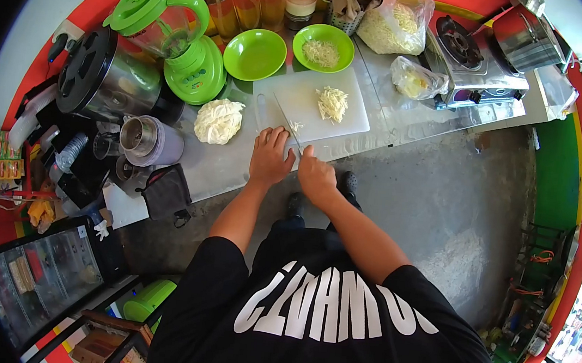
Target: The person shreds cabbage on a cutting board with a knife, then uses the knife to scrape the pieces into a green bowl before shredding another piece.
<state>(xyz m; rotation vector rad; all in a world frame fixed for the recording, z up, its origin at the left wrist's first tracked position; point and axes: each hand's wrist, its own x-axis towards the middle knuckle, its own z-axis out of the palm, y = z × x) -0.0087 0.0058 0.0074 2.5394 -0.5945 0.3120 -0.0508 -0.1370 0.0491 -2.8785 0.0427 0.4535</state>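
My right hand (317, 179) is closed around the handle of a knife (287, 119), whose blade lies over the white cutting board (355, 112). Just left of it, my left hand (271, 156) rests at the board's near edge, fingers bent together beside the blade; what they hold, if anything, is too small to tell. A few pale shreds (296, 126) lie by the blade, and a larger pile of shredded cabbage (331, 105) sits on the board's right part. Left of the board is a pale cabbage piece (218, 121).
Behind the board stand an empty green bowl (254, 55) and a green bowl with shreds (324, 47). A green blender (194, 72) and a steel jug (141, 138) are left. Bags of shreds (396, 28) and a stove (477, 66) are right.
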